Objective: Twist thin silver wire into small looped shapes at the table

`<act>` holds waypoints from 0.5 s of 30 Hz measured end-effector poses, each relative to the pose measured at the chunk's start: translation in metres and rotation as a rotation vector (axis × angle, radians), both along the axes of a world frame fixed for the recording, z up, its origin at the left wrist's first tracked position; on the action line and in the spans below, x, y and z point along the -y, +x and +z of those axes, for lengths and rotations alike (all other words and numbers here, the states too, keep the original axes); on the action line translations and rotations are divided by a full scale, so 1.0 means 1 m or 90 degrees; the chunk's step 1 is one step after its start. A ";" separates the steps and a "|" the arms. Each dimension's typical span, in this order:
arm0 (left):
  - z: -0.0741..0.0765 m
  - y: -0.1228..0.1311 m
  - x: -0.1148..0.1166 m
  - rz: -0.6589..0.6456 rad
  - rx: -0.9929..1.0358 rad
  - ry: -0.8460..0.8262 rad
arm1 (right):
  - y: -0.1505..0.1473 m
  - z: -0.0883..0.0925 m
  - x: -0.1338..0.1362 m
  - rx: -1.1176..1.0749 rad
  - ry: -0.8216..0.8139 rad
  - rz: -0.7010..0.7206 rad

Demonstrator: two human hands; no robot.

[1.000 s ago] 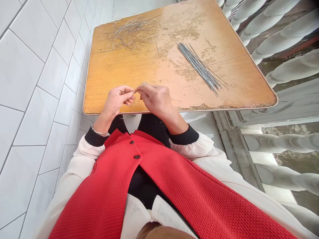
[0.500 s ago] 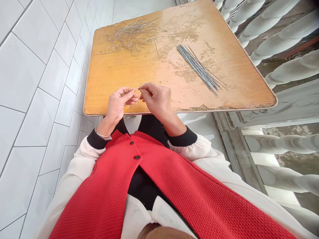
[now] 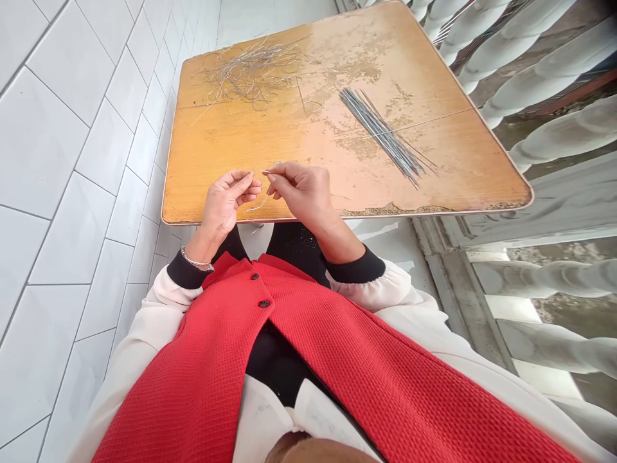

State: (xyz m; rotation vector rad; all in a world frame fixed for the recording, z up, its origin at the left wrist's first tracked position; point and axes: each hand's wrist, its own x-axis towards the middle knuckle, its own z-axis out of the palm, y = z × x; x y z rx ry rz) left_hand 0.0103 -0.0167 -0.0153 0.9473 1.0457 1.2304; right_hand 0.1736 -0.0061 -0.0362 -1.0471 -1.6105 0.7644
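Note:
A thin pale wire (image 3: pixel 258 208) curves down below the fingers of my right hand (image 3: pixel 303 191), whose thumb and forefinger are pinched on it. A short tip of wire pokes out from that pinch to the left. My left hand (image 3: pixel 224 200) is a small gap away, thumb pressed to forefinger and the other fingers curled. Whatever lies in the left pinch is too small to make out. Both hands are over the near edge of the worn wooden table (image 3: pixel 202 148).
A loose tangle of thin wire (image 3: pixel 255 71) lies at the table's far left. Toward the right is a bundle of straight grey rods (image 3: pixel 380 135), with one long thin wire across it. White tiled wall (image 3: pixel 72 161) runs along the left, a white balustrade (image 3: pixel 540 71) along the right.
My fingertips have come apart; the left hand has shifted slightly left. A curved length of wire now shows below the right hand. The bundle and tangle stay in place.

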 end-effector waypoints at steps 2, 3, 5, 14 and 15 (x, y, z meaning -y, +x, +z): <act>-0.001 -0.002 0.000 -0.006 0.006 0.010 | 0.000 -0.002 0.000 -0.053 -0.018 0.023; -0.002 -0.003 0.000 -0.006 0.008 0.011 | 0.000 -0.002 0.000 -0.072 -0.027 0.033; -0.002 -0.004 0.000 -0.005 0.006 0.008 | 0.000 -0.003 0.001 -0.093 -0.045 0.043; -0.003 -0.007 -0.002 -0.045 -0.047 0.013 | 0.002 0.005 0.000 -0.076 -0.058 -0.016; -0.004 -0.007 -0.002 -0.043 -0.050 0.020 | 0.002 0.005 0.000 -0.075 -0.057 -0.018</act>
